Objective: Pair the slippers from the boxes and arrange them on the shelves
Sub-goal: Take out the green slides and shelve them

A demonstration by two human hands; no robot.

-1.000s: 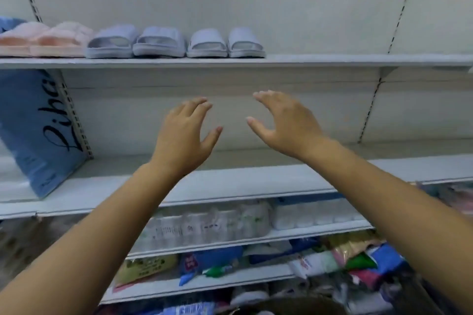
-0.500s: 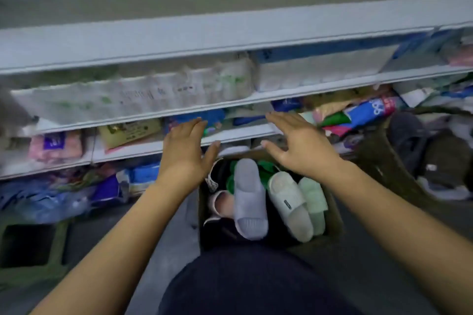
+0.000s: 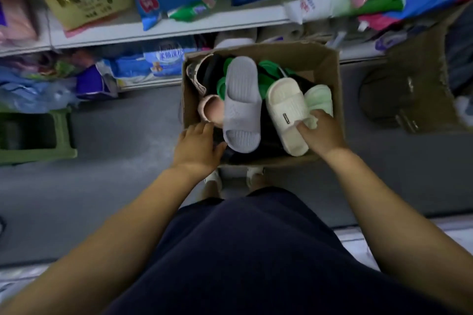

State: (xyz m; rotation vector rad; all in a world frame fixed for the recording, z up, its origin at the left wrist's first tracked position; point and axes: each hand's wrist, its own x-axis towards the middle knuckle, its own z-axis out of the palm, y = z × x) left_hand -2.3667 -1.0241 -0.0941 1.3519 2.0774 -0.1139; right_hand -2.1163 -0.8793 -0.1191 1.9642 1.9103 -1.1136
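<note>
An open cardboard box (image 3: 330, 71) of mixed slippers stands on the floor below me. A grey slipper (image 3: 242, 102) lies on top in the middle, a cream slipper (image 3: 284, 107) to its right, and a pale green slipper (image 3: 318, 97) beyond that. A pink slipper (image 3: 210, 110) and bright green slippers (image 3: 267, 69) lie underneath. My left hand (image 3: 197, 148) hovers with relaxed fingers at the box's near left corner, its thumb close to the grey slipper's end. My right hand (image 3: 322, 133) grips the cream slipper's right edge, thumb on top and fingers curled beside the pale green one.
Low shelves (image 3: 179, 29) packed with bagged goods run across the top. A green plastic stool (image 3: 35, 135) stands at the left on the grey floor. A second brown box (image 3: 414, 84) with dark items sits at the right. My feet are just behind the slipper box.
My view has dropped from the upper shelves with paired slippers down to the box. Both hands came down with it, and my right hand has taken hold of the cream slipper.
</note>
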